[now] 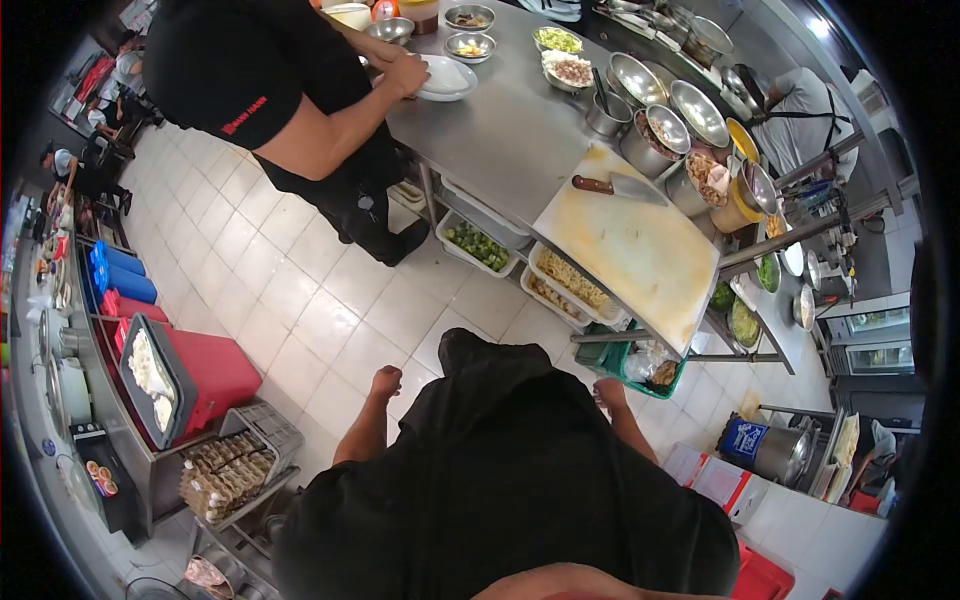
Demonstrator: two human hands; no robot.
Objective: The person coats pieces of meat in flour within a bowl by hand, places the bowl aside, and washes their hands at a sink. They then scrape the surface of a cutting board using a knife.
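Observation:
My left hand hangs at my left side over the tiled floor, its fingers curled in a loose fist with nothing visible in them. My right hand is low at my right side, close to a green basket under the steel table. Its fingers are partly bent and slightly apart, and I see nothing held. In front of me on the table lies a worn white cutting board. A knife with a brown handle rests on its far part, away from both hands.
A co-worker in black stands ahead at the steel table, hands at a white plate. Metal bowls and pots crowd the table's right side. Food tubs sit below. A red cooler and egg trays stand left.

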